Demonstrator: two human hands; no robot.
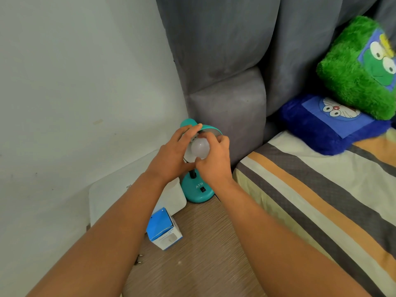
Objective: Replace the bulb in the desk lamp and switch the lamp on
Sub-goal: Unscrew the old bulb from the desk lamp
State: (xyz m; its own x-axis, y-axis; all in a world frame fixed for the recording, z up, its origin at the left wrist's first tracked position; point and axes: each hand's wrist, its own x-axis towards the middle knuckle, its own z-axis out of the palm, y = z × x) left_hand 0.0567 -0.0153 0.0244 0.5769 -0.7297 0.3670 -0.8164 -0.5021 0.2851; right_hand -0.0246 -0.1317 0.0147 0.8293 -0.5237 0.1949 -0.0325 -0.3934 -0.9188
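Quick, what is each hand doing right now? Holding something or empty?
Left hand: grip closed on the teal lamp shade, steadying it.
Right hand: grip closed around the white bulb at the shade's mouth.

Both forearms reach toward twelve o'clock; the left hand (171, 156) and right hand (214, 161) meet, fingers curled inward.

My side of the wooden tabletop (205, 254) lies open. Left of it stands the bulb box (164, 229) — a white container (173, 197) just behind — while the bed (321, 200) hems the right and the headboard (227, 108) blocks the back.
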